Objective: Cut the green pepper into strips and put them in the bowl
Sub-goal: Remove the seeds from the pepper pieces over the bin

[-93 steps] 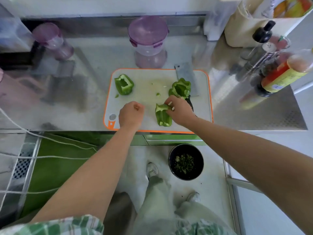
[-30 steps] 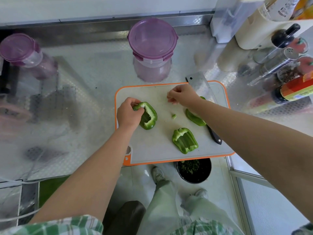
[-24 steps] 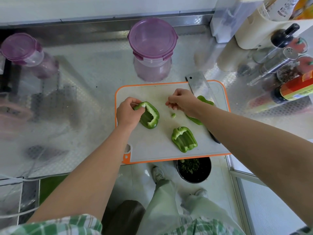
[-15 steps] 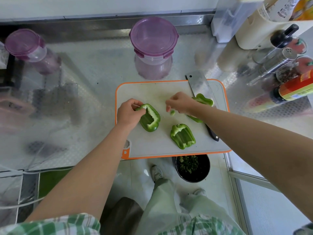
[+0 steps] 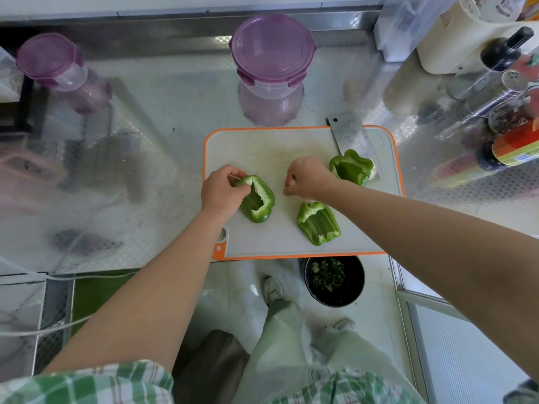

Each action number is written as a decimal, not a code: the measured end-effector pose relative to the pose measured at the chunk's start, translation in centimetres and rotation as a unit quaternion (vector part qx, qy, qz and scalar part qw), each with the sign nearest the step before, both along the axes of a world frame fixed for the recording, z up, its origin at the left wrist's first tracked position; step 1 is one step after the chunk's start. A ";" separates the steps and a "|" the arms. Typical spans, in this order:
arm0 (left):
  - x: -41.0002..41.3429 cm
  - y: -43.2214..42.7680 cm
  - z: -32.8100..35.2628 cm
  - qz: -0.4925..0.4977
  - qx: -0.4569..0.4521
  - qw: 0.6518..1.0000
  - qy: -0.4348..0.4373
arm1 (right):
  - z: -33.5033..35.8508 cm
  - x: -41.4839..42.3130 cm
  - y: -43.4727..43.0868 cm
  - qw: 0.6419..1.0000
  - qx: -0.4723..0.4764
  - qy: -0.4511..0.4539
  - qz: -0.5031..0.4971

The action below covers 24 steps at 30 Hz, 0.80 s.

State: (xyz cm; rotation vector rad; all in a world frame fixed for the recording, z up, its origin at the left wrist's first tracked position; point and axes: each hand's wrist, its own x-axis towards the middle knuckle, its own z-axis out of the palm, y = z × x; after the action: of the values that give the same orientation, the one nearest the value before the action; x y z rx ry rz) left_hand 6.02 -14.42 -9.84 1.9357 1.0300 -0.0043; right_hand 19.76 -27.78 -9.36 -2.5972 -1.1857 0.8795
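Pinching a pepper piece [image 5: 258, 204] at its rim, the left hand [image 5: 221, 193] rested on the cutting board [image 5: 262, 147]; the right hand [image 5: 309, 177] had its fingers curled together, contents indiscernible.

Three pepper pieces on the cutting board [image 5: 277, 147]: left piece [image 5: 258, 201] gripped by the left hand [image 5: 220, 192], near piece [image 5: 318, 224] front centre, far piece [image 5: 351, 167] back right, overlapping the cleaver [image 5: 345, 132]. Right hand [image 5: 306, 177] sits between them. Lidded container [image 5: 272, 68] behind the board, bottles [image 5: 509, 150] off right, bowl [image 5: 358, 290] down on the floor in front.
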 end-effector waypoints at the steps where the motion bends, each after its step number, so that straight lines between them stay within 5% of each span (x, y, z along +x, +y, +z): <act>1: 0.0 -0.1 0.1 -0.011 0.014 1.000 0.004 | 0.1 -0.1 0.1 1.000 -0.007 -0.001 0.011; 4: 0.2 -0.7 0.5 -0.051 0.107 0.993 0.015 | 0.5 -0.2 -0.3 1.000 0.002 0.012 -0.011; 6: 0.3 -1.5 1.1 -0.078 0.193 0.978 -0.025 | 0.9 0.2 -0.9 0.989 0.066 0.071 -0.114; 9: 1.0 -3.5 1.7 -0.186 0.241 0.943 -0.133 | 2.1 1.4 -2.1 0.929 0.168 0.174 -0.282; 13: 2.4 -7.1 1.7 -0.391 0.287 0.875 0.011 | 3.1 2.0 -3.5 0.853 0.232 0.290 -0.365; 15: 2.6 -8.3 1.2 -0.416 0.330 0.846 0.050 | 3.3 1.9 -4.2 0.839 0.244 0.308 -0.376; 19: 2.2 -7.3 1.5 -0.354 0.306 0.883 0.023 | 3.4 2.0 -5.0 0.832 0.258 0.324 -0.368; 24: 2.9 -3.2 2.4 -0.031 0.270 0.962 0.002 | 3.0 1.6 -4.6 0.882 0.246 0.189 -0.354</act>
State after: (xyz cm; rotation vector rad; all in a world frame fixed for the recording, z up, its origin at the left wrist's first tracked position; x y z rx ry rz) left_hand 8.96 -17.58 -7.39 2.4588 1.0457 0.2621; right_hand 21.32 -32.41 -6.40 -2.0447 -0.2465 0.7343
